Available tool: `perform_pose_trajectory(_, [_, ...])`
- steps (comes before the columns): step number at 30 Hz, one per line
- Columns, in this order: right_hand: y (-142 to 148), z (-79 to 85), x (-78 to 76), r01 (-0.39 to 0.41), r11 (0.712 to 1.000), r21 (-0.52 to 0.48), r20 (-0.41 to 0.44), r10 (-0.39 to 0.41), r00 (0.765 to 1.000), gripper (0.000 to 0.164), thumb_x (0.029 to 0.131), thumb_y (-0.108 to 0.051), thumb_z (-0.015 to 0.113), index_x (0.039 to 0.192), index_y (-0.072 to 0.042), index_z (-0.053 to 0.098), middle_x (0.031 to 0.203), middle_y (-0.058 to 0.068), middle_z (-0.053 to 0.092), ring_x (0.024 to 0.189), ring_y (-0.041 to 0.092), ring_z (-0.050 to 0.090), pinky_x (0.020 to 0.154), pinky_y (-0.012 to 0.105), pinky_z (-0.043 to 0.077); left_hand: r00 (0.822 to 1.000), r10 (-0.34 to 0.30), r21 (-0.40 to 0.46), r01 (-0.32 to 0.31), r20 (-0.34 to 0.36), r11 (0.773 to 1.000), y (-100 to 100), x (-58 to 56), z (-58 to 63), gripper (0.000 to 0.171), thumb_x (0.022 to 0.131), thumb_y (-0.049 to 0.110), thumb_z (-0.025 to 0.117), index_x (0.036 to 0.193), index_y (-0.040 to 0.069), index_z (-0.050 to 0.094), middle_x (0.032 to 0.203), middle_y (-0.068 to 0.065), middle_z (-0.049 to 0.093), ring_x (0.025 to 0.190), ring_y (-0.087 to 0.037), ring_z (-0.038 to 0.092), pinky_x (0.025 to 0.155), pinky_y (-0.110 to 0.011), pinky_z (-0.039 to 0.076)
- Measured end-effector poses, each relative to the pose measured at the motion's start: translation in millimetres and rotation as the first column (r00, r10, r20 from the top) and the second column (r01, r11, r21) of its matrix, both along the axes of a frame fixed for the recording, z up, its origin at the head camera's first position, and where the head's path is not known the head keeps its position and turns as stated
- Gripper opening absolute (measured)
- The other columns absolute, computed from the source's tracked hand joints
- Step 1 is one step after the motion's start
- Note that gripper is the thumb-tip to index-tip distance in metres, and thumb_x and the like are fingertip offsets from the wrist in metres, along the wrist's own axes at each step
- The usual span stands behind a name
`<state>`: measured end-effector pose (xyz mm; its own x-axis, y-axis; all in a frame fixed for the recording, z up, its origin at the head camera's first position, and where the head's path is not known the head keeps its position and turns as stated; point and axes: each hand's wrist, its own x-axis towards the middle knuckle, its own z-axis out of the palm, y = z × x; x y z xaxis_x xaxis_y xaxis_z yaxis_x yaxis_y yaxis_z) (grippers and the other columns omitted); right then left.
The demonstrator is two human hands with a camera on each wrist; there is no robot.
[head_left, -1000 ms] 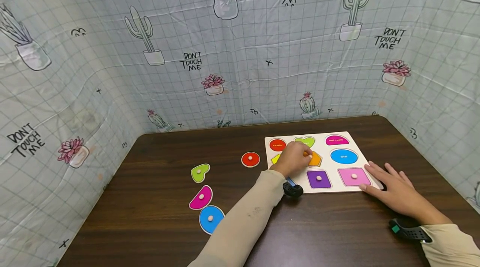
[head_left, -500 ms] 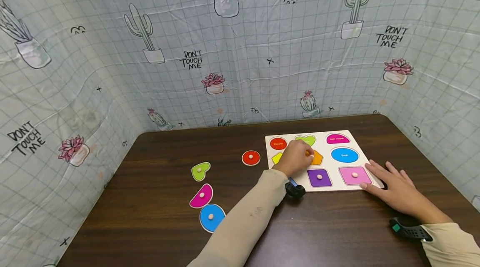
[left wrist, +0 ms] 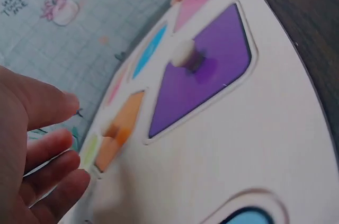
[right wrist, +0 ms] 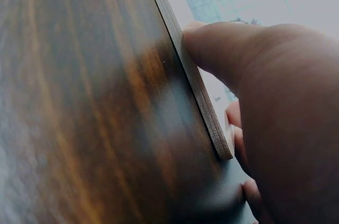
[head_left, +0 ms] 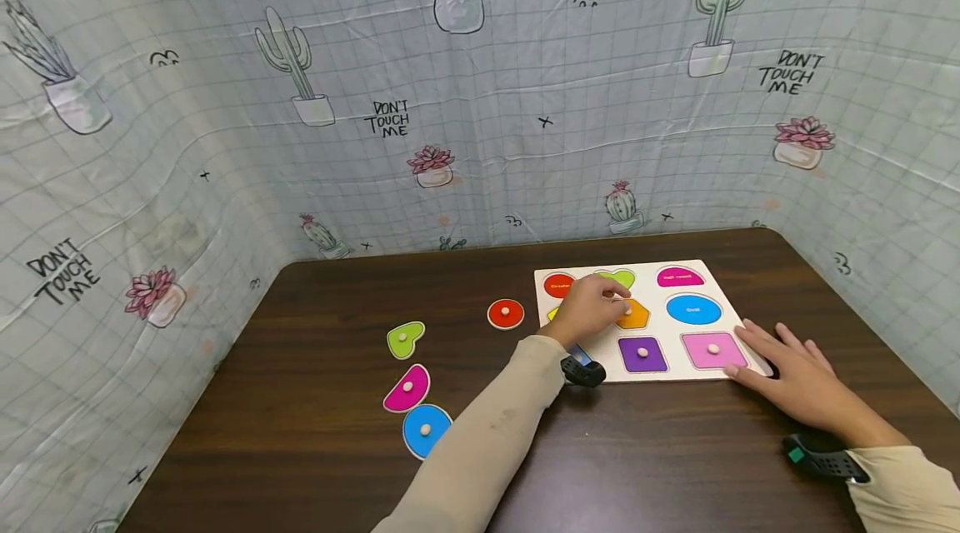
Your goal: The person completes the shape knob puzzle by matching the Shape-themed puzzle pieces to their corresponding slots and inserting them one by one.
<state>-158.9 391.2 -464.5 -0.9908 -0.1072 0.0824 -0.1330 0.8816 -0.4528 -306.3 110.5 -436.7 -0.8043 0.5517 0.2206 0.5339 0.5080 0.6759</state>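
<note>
A white shape-puzzle board (head_left: 678, 366) lies on the table. My left hand (head_left: 590, 306) hovers over its left half, beside the orange hexagon piece (head_left: 634, 314). In the left wrist view, thumb and fingers are apart with nothing between them, and the orange piece (left wrist: 123, 128) sits in the board. The purple square (head_left: 642, 354) and pink rectangle (head_left: 713, 350) also sit there with their knobs up. My right hand (head_left: 795, 375) rests on the board's right front corner, fingers extended; its thumb (right wrist: 217, 44) touches the edge. The left hand partly hides the yellow shape.
Left of the board lie a red circle piece (head_left: 506, 314), a green heart (head_left: 405, 339), a magenta half-round (head_left: 407, 388) and a blue oval (head_left: 426, 430), partly behind the left sleeve (head_left: 480, 450). A patterned cloth (head_left: 480, 141) encloses the table's back and sides.
My left hand has loosened from the orange hexagon piece and drawn slightly back to the left, uncovering more of it. The right hand stays on the board's corner.
</note>
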Motion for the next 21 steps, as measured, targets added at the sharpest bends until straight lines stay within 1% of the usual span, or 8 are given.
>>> perform_pose_trajectory(3, [-0.1, -1.9, -0.2, -0.001, 1.0, 0.001, -0.006, 0.001, 1.0, 0.077, 0.096, -0.044, 0.063, 0.15, 0.005, 0.038, 0.153, 0.033, 0.03, 0.141, 0.061, 0.01, 0.108, 0.074, -0.006, 0.999, -0.037, 0.057, 0.036, 0.014, 0.998, -11.1, 2.2, 6.7, 0.02, 0.092, 0.017, 0.07, 0.108, 0.008, 0.077, 0.107, 0.002, 0.069, 0.098, -0.01, 0.06, 0.081, -0.014, 0.044])
perform_pose_trajectory(6, [1.2, -4.0, -0.6, 0.001, 1.0, 0.004, -0.016, -0.001, 1.0, 0.076, 0.096, -0.045, 0.063, 0.149, 0.005, 0.038, 0.153, 0.033, 0.031, 0.14, 0.062, 0.01, 0.109, 0.073, -0.007, 0.998, -0.057, 0.079, 0.056, 0.012, 0.995, -25.5, 6.8, 14.7, 0.02, 0.094, 0.018, 0.069, 0.11, 0.008, 0.077, 0.11, 0.003, 0.069, 0.1, -0.01, 0.062, 0.082, -0.015, 0.045])
perform_pose_trajectory(10, [2.9, -5.8, -1.3, -0.001, 1.0, 0.002, -0.025, 0.001, 1.0, 0.076, 0.097, -0.044, 0.062, 0.149, 0.005, 0.037, 0.153, 0.034, 0.029, 0.141, 0.062, 0.008, 0.108, 0.073, -0.009, 0.998, -0.06, 0.087, 0.062, -0.017, 0.994, -48.5, 13.7, 22.5, 0.018, 0.096, 0.016, 0.067, 0.109, 0.007, 0.077, 0.103, 0.003, 0.069, 0.096, -0.007, 0.061, 0.084, -0.017, 0.047])
perform_pose_trajectory(13, [2.9, -7.2, -2.6, -0.007, 1.0, 0.0, -0.028, 0.007, 1.0, 0.076, 0.098, -0.044, 0.061, 0.15, 0.005, 0.035, 0.153, 0.035, 0.028, 0.14, 0.062, 0.007, 0.108, 0.073, -0.01, 0.998, -0.061, 0.097, 0.062, -0.018, 0.993, -68.5, 18.4, 23.6, 0.018, 0.095, 0.014, 0.067, 0.107, 0.005, 0.077, 0.098, 0.003, 0.07, 0.092, -0.005, 0.061, 0.085, -0.019, 0.05])
perform_pose_trajectory(16, [2.5, -8.6, -3.4, -0.013, 1.0, -0.001, -0.031, 0.013, 0.999, 0.075, 0.098, -0.043, 0.061, 0.15, 0.005, 0.036, 0.152, 0.035, 0.028, 0.14, 0.063, 0.007, 0.108, 0.074, -0.01, 0.999, -0.051, 0.108, 0.05, 0.008, 0.993, -91.0, 24.1, 22.6, 0.019, 0.096, 0.015, 0.067, 0.109, 0.005, 0.076, 0.099, 0.003, 0.069, 0.09, -0.006, 0.061, 0.082, -0.02, 0.051])
perform_pose_trajectory(18, [2.8, -8.9, -3.5, -0.016, 1.0, -0.004, -0.034, 0.016, 0.999, 0.075, 0.098, -0.043, 0.061, 0.149, 0.006, 0.036, 0.152, 0.036, 0.029, 0.14, 0.063, 0.008, 0.107, 0.074, -0.009, 1.0, -0.027, 0.108, 0.026, 0.009, 0.994, -105.9, 27.5, 21.7, 0.019, 0.096, 0.016, 0.068, 0.11, 0.007, 0.076, 0.102, 0.004, 0.069, 0.09, -0.007, 0.06, 0.08, -0.02, 0.051])
perform_pose_trajectory(21, [3.6, -8.4, -4.1, -0.016, 1.0, -0.002, -0.041, 0.015, 0.999, 0.075, 0.098, -0.042, 0.061, 0.149, 0.006, 0.036, 0.152, 0.036, 0.028, 0.14, 0.063, 0.007, 0.107, 0.074, -0.01, 1.0, 0.01, 0.11, -0.009, -0.002, 0.994, -127.5, 32.8, 23.4, 0.019, 0.096, 0.018, 0.068, 0.111, 0.01, 0.076, 0.106, 0.004, 0.069, 0.091, -0.01, 0.06, 0.079, -0.022, 0.051])
